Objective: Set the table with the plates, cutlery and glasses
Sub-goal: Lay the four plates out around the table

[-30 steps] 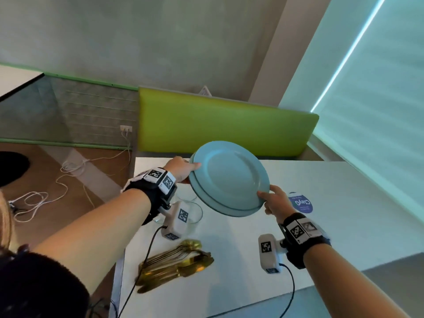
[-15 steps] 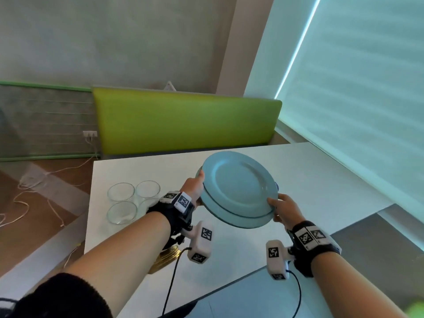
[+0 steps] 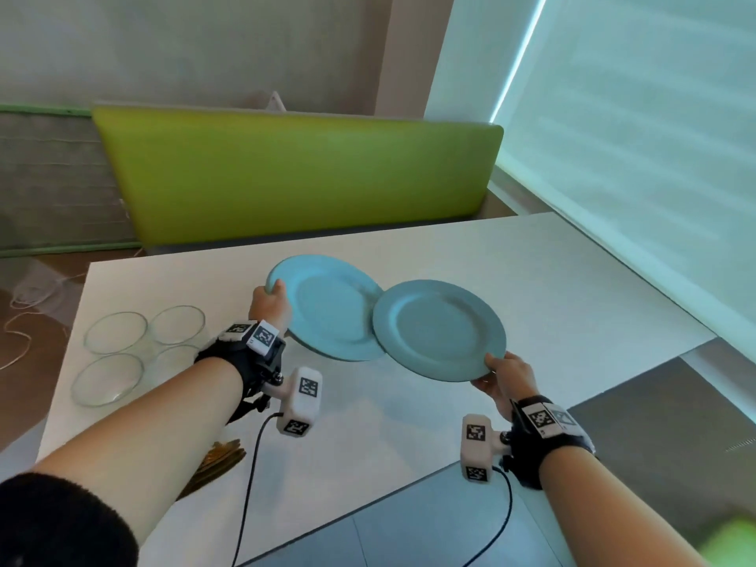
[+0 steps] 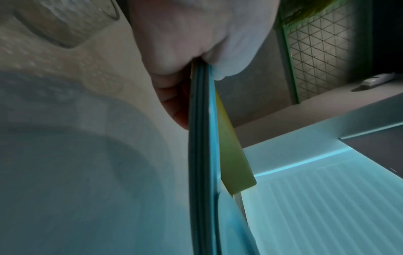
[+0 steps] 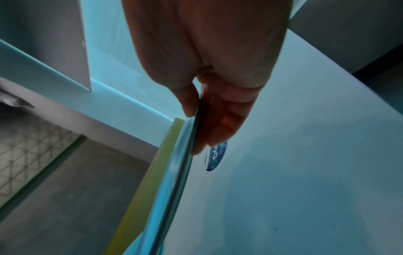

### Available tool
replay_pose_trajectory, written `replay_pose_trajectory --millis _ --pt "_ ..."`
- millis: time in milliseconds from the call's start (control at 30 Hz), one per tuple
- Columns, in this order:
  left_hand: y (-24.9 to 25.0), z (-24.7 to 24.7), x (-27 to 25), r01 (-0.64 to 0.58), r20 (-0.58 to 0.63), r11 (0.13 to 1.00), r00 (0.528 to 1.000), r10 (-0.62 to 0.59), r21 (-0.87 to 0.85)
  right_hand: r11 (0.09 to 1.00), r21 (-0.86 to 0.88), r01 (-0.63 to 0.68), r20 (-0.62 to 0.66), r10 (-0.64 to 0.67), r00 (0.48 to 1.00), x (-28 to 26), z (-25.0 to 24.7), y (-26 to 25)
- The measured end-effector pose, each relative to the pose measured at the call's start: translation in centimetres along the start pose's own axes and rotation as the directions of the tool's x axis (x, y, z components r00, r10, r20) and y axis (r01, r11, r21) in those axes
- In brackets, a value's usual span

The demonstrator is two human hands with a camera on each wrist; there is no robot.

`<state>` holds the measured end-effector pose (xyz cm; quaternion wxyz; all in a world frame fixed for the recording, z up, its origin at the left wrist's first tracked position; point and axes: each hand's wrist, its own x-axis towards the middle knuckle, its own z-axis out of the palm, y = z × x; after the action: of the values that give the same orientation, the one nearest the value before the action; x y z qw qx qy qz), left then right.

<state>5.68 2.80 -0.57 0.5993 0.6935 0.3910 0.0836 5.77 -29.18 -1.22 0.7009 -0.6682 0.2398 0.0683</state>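
Note:
Two light-blue plates hang above the white table. My left hand pinches the far-left rim of the left plate, thumb on top. My right hand pinches the near-right rim of the right plate, which overlaps the other plate's right edge. The left wrist view shows my left hand clamped on the plate's rim. In the right wrist view my right hand holds its plate's rim. Several empty glasses stand at the table's left. Gold cutlery lies half hidden under my left forearm.
A green bench back runs along the table's far side. A window blind fills the right. A round blue sticker lies on the table under the right plate. White cables trail on the floor at the left.
The plates were held together as one stack between both hands. Now they are pulled apart, one in each hand, left plate to the left and right plate to the right, and lower over the table.

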Motion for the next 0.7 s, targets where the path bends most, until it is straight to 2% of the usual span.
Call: replay_pose_trajectory --millis 133,267,433,700 --pt "0.2 -2.5 1.2 0.050 -0.177 0.999 0.983 -0.048 0.007 0.998 0.036 -0.056 -0.038 0.058 0.998 0.4 -0.8 1.8" --pt "0.6 -4.6 3.3 0.082 -0.240 0.996 0.967 -0.089 -0.038 0.997 0.011 -0.083 -0.073 0.083 0.994 0.0 -0.3 3.7" --pt "0.7 -6.7 3.1 0.080 -0.185 0.990 0.978 -0.100 -0.115 0.992 0.004 -0.126 -0.117 0.125 0.985 -1.6 1.5 6.9" --pt "-0.4 -9.6 2.3 0.061 -0.089 0.977 0.993 -0.081 -0.206 0.989 0.082 -0.122 -0.152 0.133 0.979 -3.9 5.0 10.9"
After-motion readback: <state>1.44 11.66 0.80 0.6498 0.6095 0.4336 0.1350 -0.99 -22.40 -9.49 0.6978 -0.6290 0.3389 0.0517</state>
